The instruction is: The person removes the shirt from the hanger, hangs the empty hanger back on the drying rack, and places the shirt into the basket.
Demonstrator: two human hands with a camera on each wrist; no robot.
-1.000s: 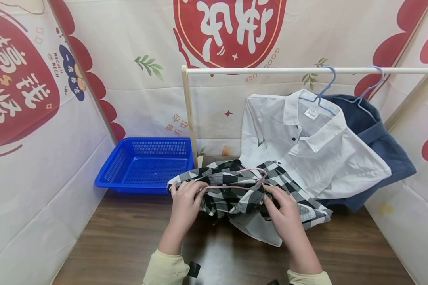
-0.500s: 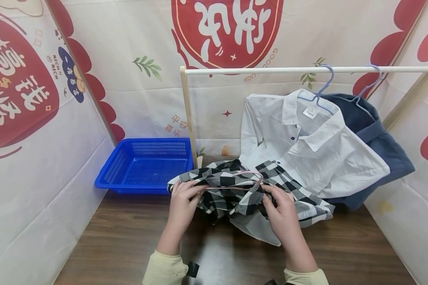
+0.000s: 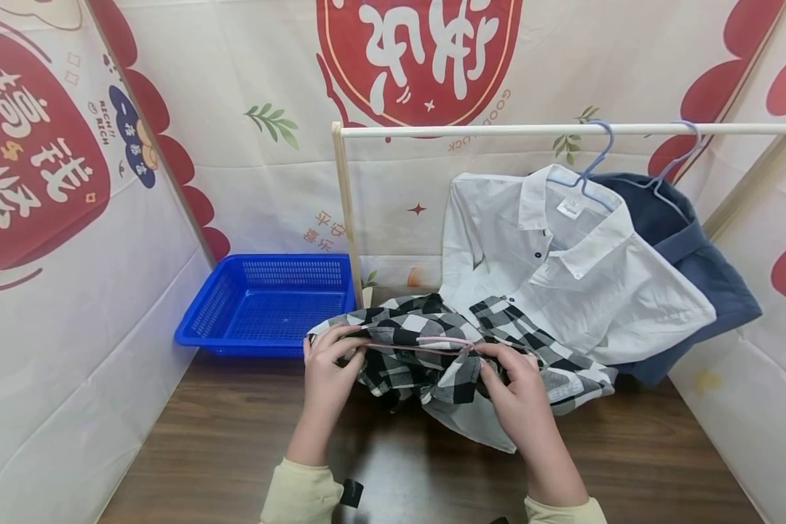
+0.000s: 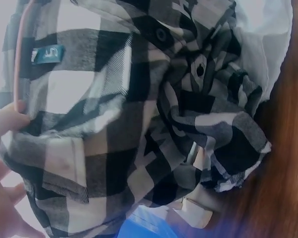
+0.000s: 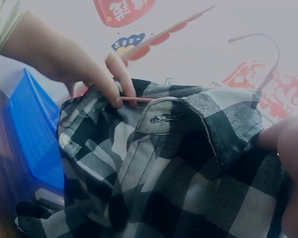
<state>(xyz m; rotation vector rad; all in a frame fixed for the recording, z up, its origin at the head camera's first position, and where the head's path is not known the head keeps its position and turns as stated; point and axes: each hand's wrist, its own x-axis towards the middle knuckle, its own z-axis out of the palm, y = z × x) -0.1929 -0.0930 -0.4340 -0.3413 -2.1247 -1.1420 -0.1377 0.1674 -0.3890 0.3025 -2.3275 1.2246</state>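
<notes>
A black-and-white checked shirt (image 3: pixel 393 320) is bunched over the front of the table, with its collar (image 5: pixel 228 119) facing my right hand. A thin pink clothes hanger (image 3: pixel 432 349) lies inside its neck opening, and its hook (image 5: pixel 273 54) sticks out past the collar in the right wrist view. My left hand (image 3: pixel 330 367) pinches the hanger bar together with the shirt's shoulder. Thumb and fingers of my right hand (image 3: pixel 514 386) pinch the collar near the base of the hook. The shirt's green neck label (image 4: pixel 48 54) shows in the left wrist view.
A blue plastic basket (image 3: pixel 190 331) stands at the left, behind my left hand. From the white rail (image 3: pixel 465 131) of a wooden rack hang a white shirt (image 3: pixel 485 218) and a dark blue garment (image 3: pixel 714 269) on blue hangers. Printed cloth walls surround the table (image 3: pixel 236 451).
The pink hanger's hook has tipped down and flattened toward the collar. My left hand has shifted slightly left with the shirt's shoulder, while my right hand stays at the collar.
</notes>
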